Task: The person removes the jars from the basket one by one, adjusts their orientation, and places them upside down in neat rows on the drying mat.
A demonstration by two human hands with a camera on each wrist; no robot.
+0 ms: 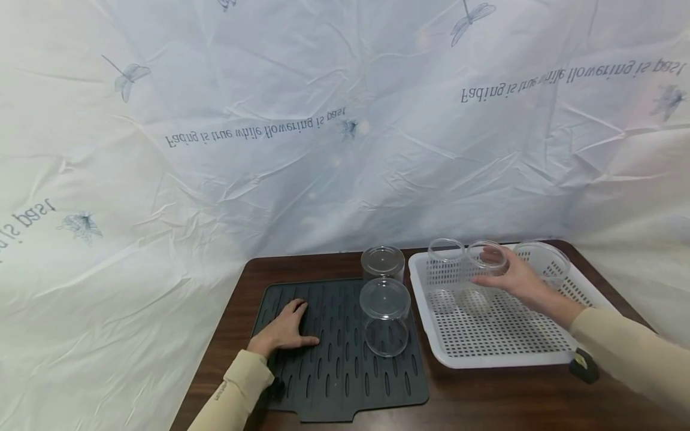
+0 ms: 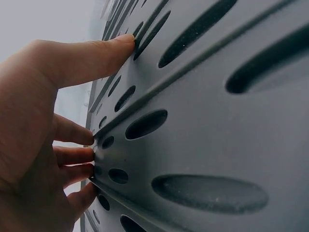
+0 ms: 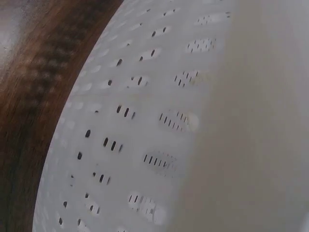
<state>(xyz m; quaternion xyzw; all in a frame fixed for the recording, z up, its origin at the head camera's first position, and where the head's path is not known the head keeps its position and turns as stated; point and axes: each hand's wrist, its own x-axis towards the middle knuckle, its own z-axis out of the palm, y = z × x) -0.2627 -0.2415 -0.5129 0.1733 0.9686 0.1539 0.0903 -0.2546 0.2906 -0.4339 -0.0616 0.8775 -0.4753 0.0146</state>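
My left hand (image 1: 286, 329) lies on a dark grey ribbed drying mat (image 1: 334, 377); the left wrist view shows its fingertips right at the slotted surface, thumb spread away. My right hand (image 1: 520, 278) is over the white perforated basket (image 1: 501, 360), gripping a clear round container (image 1: 475, 263) between thumb and fingers. Beside it in the basket are another clear container (image 1: 445, 254) to the left and a wider clear one (image 1: 547, 263) to the right, partly behind the hand. The right wrist view shows only the wall of the basket (image 3: 106, 125); the hand is hidden there.
Two clear containers, one farther back (image 1: 383, 261) and one nearer (image 1: 385, 299), stand along the mat's right side. Mat and basket share a dark wooden table (image 1: 474, 398). Behind it hangs a pale printed sheet (image 1: 323, 179).
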